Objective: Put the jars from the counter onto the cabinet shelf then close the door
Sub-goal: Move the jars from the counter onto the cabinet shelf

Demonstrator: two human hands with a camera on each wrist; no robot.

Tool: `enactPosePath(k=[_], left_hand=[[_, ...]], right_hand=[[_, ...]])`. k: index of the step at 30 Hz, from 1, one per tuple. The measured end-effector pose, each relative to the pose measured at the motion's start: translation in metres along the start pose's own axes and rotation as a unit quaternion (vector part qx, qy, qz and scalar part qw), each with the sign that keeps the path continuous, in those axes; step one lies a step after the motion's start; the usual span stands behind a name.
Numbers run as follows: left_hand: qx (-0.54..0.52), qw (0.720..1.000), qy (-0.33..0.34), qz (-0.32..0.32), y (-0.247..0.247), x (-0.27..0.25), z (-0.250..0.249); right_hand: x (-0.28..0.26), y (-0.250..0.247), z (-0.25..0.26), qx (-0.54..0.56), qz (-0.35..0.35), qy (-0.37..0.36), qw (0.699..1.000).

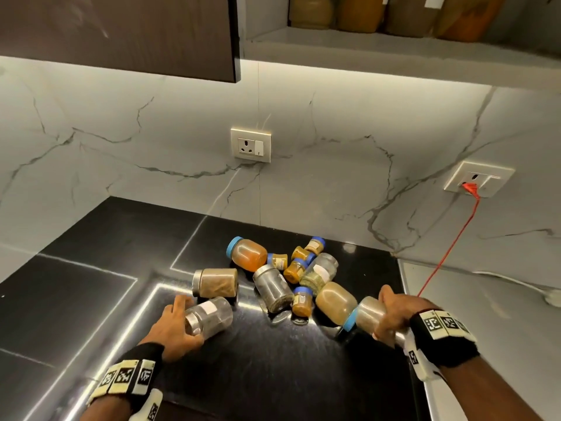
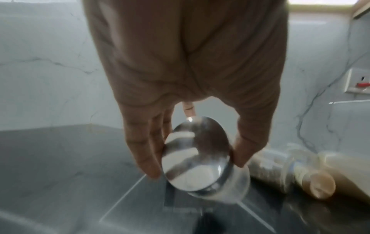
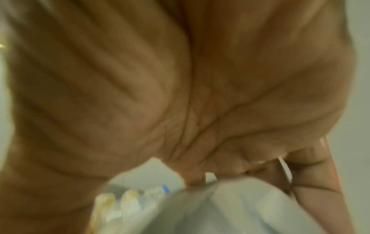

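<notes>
Several jars lie on their sides in a heap (image 1: pixel 291 275) on the black counter (image 1: pixel 91 299). My left hand (image 1: pixel 182 323) grips the steel lid end of a clear jar (image 1: pixel 212 312) with a white label, at the heap's left. In the left wrist view, fingers (image 2: pixel 144 150) and thumb pinch that lid (image 2: pixel 196 158). My right hand (image 1: pixel 391 314) wraps around a steel-lidded glass jar (image 1: pixel 368 312) at the heap's right, touching a blue-lidded tan jar (image 1: pixel 335 302). The right wrist view is blurred, mostly palm. The cabinet shelf (image 1: pixel 394 47) is above right, the dark door (image 1: pixel 121 31) above left.
Big orange and brown containers (image 1: pixel 358 10) stand on the shelf. Two wall sockets (image 1: pixel 250 144) (image 1: pixel 478 179) sit on the marble backsplash. A red cord (image 1: pixel 440 262) runs down from the right socket. A white counter (image 1: pixel 485 344) with a white cable lies to the right.
</notes>
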State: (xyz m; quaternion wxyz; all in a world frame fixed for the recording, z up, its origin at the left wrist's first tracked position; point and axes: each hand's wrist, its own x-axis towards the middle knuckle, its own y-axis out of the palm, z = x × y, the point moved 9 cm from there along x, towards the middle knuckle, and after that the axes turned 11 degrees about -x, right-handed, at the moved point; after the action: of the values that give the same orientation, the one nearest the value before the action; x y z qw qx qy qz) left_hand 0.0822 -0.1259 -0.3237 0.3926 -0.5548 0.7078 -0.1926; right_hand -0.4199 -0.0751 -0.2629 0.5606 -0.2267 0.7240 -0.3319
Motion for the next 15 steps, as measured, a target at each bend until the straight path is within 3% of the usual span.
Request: enactPosePath(k=[5,9,11,15], left_hand=[[-0.046,0.992,0.118,0.003,-0.04,-0.029,-0.079],[-0.092,0.965,0.245,-0.035,-0.081,-0.059,-0.162],[-0.095,0.945,0.31,-0.048,-0.109,-0.078,-0.208],[-0.096,0.897,0.421,-0.091,-0.171,-0.133,-0.299]], right_hand=[[-0.055,-0.055,0.019,0.029,-0.054,-0.099,0.993],[-0.133,-0.127,0.037,0.141,-0.148,-0.19,0.96],[-0.184,-0.168,0.039,0.192,-0.232,-0.224,0.927],[-0.305,-0.241,0.016,0.29,-0.454,-0.275,0.797]])
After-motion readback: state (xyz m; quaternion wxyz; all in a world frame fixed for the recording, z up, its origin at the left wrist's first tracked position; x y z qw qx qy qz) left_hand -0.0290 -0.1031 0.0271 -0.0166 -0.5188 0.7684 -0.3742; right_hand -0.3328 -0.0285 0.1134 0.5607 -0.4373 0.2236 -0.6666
